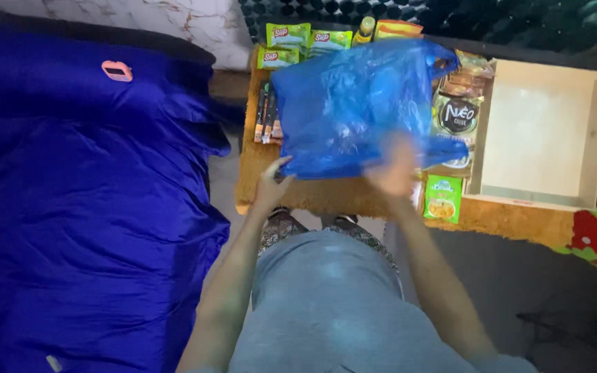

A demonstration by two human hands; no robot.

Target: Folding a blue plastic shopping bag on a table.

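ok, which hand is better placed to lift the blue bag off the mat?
Probably left. The left hand already touches the blue plastic bag at its near corner; the right hand is motion-blurred over the lower edge, grip unclear.

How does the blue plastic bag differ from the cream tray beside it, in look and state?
The blue plastic bag is soft, crinkled and translucent; the cream tray is rigid, flat-walled and opaque. The left hand and the blurred right hand are at the bag's lower edge; nothing touches the tray. The bag covers some packets; the tray looks empty. Both rest on the brown mat.
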